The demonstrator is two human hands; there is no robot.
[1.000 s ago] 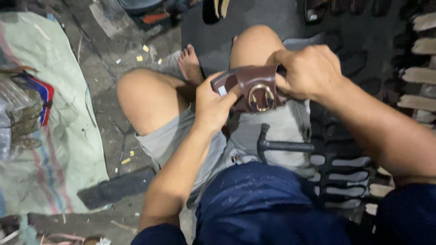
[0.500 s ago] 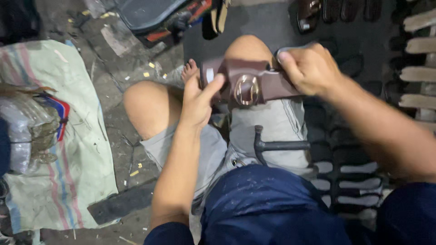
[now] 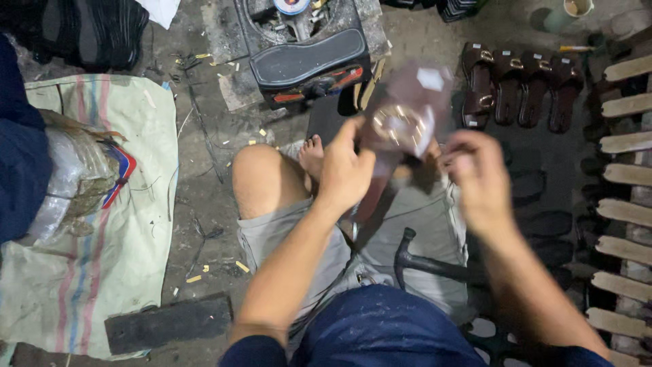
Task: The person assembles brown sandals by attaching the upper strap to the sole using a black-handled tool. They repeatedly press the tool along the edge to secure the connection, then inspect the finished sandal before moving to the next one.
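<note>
brown sandal upper lifted in the left hand

the dirt floor (image 3: 204, 197) fills the view, littered with small yellow scraps. on its left lies a pale striped sack (image 3: 88, 272), spread flat, with a clear plastic bundle (image 3: 75, 177) resting on it. at the top sits a black metal stand (image 3: 305, 47) with a dark sole on it. along the right edge runs a column of pale wooden shoe soles (image 3: 625, 177), and near them, at the top right, a row of finished brown sandals (image 3: 519, 85) lies side by side.

the person sits with grey shorts (image 3: 407, 231) and bare knees, one bare foot (image 3: 312, 156) tucked between them. a black hammer (image 3: 435, 261) rests on the lap. a dark flat slab (image 3: 170, 323) lies on the floor by the left elbow.

the left hand (image 3: 346, 170) is raised above the knees, its grip clamped on the lower end of a brown sandal upper (image 3: 407, 115) with a round metal buckle; the piece is blurred. the right hand (image 3: 479, 177) is just beside it, blurred too; i cannot tell whether its fingers are apart or together, or whether it touches the upper.
</note>
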